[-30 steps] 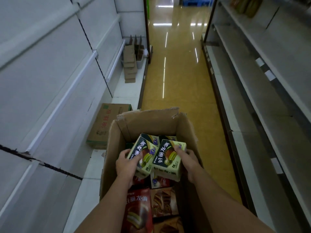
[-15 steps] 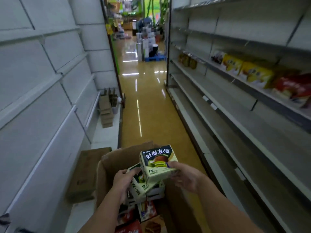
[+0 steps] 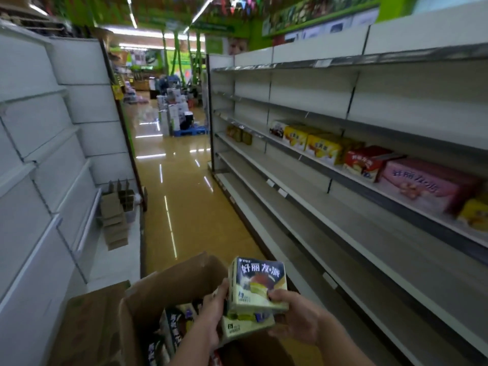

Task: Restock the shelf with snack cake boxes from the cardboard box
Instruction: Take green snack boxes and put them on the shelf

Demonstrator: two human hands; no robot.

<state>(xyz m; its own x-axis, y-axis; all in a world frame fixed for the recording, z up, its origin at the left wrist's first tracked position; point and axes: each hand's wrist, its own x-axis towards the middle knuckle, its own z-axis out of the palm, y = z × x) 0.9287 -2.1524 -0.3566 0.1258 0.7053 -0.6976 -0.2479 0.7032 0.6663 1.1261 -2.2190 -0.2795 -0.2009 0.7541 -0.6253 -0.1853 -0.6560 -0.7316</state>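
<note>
Snack cake boxes (image 3: pixel 257 285), two of them stacked, held up at lower centre of the frame, above the open cardboard box (image 3: pixel 169 286). Upper one facing the camera, dark blue top with white lettering and a cake picture; lower one (image 3: pixel 247 326) mostly covered by the upper, only a pale green edge showing. Right hand (image 3: pixel 293 317) clasped on the right side of the stack, thumb curled over the front lower corner of the upper box, fingers underneath and out of sight. Left hand (image 3: pixel 215 310) against the left side of the stack, thumb up along the upper box's edge; fingers behind and hidden, so hard to say which of the two boxes gripped. More boxes (image 3: pixel 173 328) inside the carton at lower left, blurred and partly cut off by the left forearm and the frame's bottom edge. Shelves (image 3: pixel 330 207) running along the right half of the frame, with yellow (image 3: pixel 320 147), red (image 3: pixel 365 161) and pink packs (image 3: pixel 422 186) at middle right, smeared by motion. Closed brown carton (image 3: pixel 87 331) at lower left, cropped.
</note>
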